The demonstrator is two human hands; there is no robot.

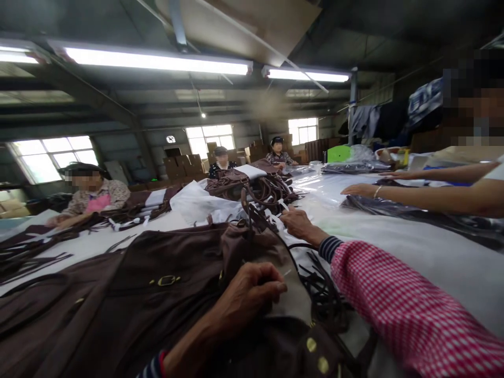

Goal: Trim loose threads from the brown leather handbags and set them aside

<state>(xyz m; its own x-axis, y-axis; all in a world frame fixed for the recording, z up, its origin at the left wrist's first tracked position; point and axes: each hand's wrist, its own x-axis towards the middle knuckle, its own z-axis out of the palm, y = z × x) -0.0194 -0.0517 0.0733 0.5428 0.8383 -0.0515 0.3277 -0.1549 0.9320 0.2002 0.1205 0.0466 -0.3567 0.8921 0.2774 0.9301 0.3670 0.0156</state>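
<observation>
Dark brown bags (177,254) with brass buckles and studs lie spread in front of me. My left hand (252,294) is over the nearest bag, its fingers curled and thumb against them; what they hold, if anything, I cannot make out. Farther out, my right hand (301,224) is closed on a small white strip (282,205) at the edge of a pile of brown straps. A stack of brown bags (240,181) with looped handles and white wrapping lies just beyond. Loose dark straps (321,278) hang below my right wrist.
A co-worker's hands (360,190) rest on clear plastic packaging (315,184) at the right. Another person (94,191) handles brown pieces at the left; two more people sit across the table. White sheeting (413,247) covers the table at the right. Cardboard boxes (183,167) stand behind.
</observation>
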